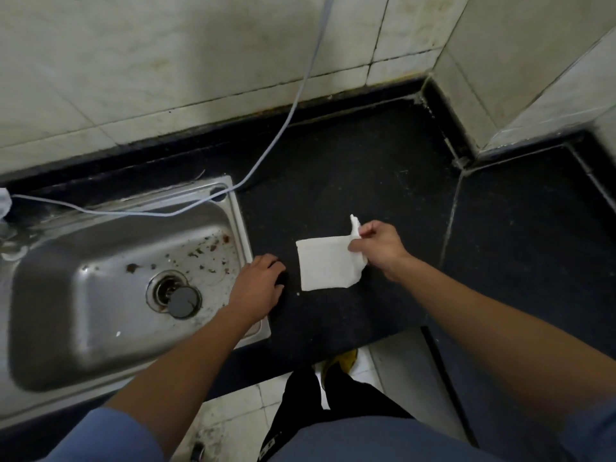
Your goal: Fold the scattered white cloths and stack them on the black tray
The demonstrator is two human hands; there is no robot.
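Folded white square cloth [323,265]: corner pinched in my right hand [378,248], edge hidden. My left hand [260,283]: loosely curled, empty.

I see: white cloth [325,264], soft, matt, thin; counter [350,168], black stone, speckled, dull; sink [100,315], brushed steel, semi-glossy, stained; wall tiles [166,61], pale ceramic, smooth, grimy.

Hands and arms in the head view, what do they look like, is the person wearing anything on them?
The left hand and right hand are bare: no gloves, rings or watch show. The forearms are uncovered. A blue left sleeve and blue right sleeve cover the upper arms at the bottom of the view.
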